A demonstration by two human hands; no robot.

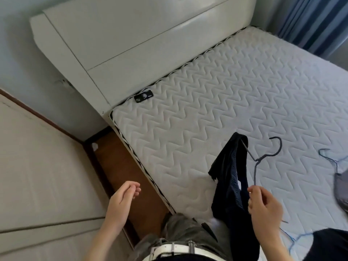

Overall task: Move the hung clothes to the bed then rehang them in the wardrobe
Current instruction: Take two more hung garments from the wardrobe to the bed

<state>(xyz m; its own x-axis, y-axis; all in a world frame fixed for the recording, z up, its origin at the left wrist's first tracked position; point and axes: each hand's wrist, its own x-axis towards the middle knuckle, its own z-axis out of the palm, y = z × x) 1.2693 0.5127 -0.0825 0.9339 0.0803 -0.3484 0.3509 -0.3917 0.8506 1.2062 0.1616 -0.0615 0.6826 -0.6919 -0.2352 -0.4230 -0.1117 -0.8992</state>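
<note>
Right hand: the right hand (264, 206) is raised over the near edge of the bed, fingers pinched shut around the lower bar of a thin dark-grey wire hanger (263, 159).
Left hand: the left hand (123, 199) hangs free over the strip of brown wooden floor (120, 166), fingers loosely curled, holding nothing.
Hanger: tilted, its hook pointing up and away from the person, above the mattress.
Garment: a dark navy textured cloth garment (230, 181) drapes from the hanger's far arm and falls past the right hand toward the person's lap; which kind of garment it is cannot be told.
Bed: a bare white quilted mattress (216, 102) with a glossy white headboard (122, 48).
Other clothes: a blurred grey garment on a blue wire hanger (339, 178) lies at the right edge, on the mattress.
</note>
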